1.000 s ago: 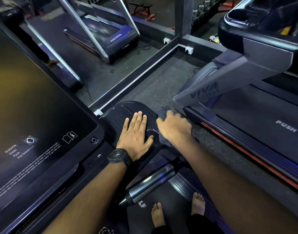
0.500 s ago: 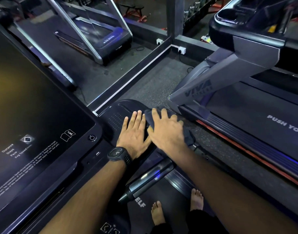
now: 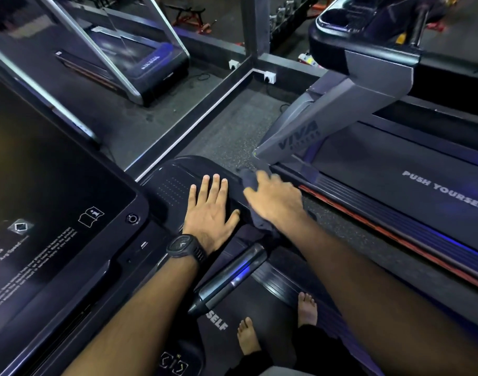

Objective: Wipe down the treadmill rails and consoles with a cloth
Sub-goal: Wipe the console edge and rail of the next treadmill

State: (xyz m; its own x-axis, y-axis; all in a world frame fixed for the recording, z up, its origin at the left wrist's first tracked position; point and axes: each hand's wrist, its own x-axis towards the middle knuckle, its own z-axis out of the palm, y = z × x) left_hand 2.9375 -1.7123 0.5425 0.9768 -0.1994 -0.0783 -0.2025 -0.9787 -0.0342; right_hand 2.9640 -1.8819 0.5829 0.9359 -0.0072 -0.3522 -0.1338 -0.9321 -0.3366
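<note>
Console: left hand flat, right hand gripping cloth.

Commercial gym, several treadmills, speckled rubber flooring, red-framed weight bench and dumbbell rack behind

Both arms bare, reaching far. Palm down and flat: left hand, four fingers straight and close together, thumb splayed right. Black wristwatch on the left wrist; forearm enters from near left. Just to its right: right hand, knuckles up, blurred, fingers bent over a bunched dark grey cloth. Right forearm enters from near right.
</note>
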